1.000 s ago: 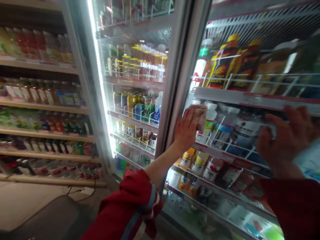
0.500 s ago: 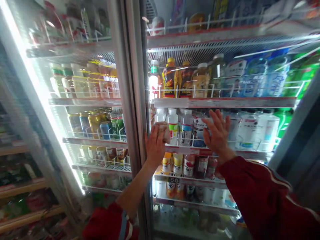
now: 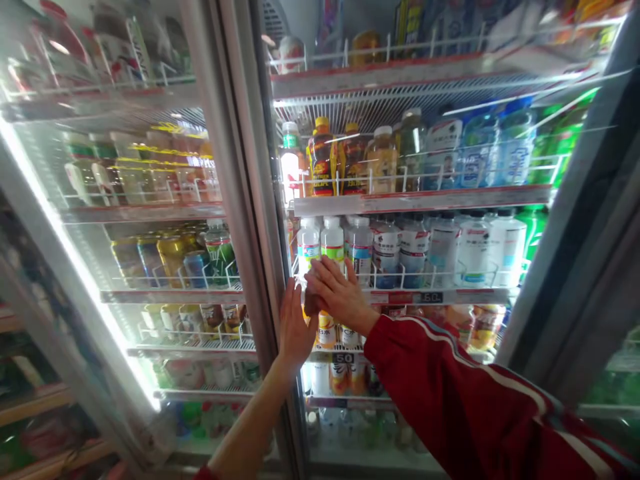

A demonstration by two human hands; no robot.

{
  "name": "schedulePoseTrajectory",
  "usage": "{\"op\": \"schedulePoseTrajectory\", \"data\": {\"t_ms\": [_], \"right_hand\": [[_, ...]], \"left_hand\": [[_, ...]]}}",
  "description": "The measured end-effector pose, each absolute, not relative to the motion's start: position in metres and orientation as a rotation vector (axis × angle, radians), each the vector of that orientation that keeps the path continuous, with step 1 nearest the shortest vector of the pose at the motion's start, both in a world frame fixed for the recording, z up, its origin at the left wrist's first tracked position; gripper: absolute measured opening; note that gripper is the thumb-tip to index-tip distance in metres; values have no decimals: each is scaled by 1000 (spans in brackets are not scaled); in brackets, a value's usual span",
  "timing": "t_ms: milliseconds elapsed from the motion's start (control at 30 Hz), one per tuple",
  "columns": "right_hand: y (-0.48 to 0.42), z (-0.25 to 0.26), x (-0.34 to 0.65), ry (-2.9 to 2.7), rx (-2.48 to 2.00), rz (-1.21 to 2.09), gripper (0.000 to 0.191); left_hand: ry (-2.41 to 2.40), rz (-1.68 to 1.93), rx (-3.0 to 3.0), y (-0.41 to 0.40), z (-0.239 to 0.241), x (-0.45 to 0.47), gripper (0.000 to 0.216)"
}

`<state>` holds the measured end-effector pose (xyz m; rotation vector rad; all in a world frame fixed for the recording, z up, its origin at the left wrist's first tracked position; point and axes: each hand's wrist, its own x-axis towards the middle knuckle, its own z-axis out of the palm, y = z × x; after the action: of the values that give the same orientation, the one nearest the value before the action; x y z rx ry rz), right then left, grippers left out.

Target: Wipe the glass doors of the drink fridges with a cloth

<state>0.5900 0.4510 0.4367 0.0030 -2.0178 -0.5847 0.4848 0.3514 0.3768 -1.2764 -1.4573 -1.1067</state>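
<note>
My left hand (image 3: pixel 296 330) is raised at the glass door (image 3: pixel 345 220) of a drinks fridge, close to the metal frame. Its fingers are stretched upward and its palm looks bare. Beside it my right hand (image 3: pixel 340 290), in a red sleeve with white stripes, reaches across to the left. Its fingers lie over a small crumpled cloth (image 3: pixel 312 299), which shows as a greyish-brown patch between the two hands. Most of that cloth is hidden under the right fingers. White-capped bottles (image 3: pixel 333 233) stand on the shelf behind the glass.
The upright metal door frame (image 3: pixel 245 200) divides the two fridge doors. Yellow-capped dark bottles (image 3: pixel 321 160) and blue bottles (image 3: pixel 477 150) fill a higher shelf. Cans (image 3: pixel 175 257) stand behind the left door. A bright light strip (image 3: pixel 75 260) runs down the left side.
My right hand has moved left and down to the cloth, which was under my left hand. The left hand has dropped lower with its fingers off the cloth. The view has shifted right.
</note>
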Motion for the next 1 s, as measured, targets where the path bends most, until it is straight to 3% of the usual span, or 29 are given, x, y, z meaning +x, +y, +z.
{"op": "schedulePoseTrajectory", "data": {"t_ms": [233, 433, 700, 1000], "right_hand": [[464, 417, 595, -2115, 250, -705, 36], [487, 456, 619, -1899, -62, -520, 36], [479, 407, 636, -1982, 53, -669, 26], [515, 443, 694, -1796, -340, -545, 33]], "left_hand": [[-1464, -1100, -1253, 321, 364, 492, 62], [-1526, -989, -1212, 321, 372, 494, 60], [-1488, -926, -1329, 347, 373, 516, 55], [-1438, -953, -1410, 362, 380, 534, 55]]}}
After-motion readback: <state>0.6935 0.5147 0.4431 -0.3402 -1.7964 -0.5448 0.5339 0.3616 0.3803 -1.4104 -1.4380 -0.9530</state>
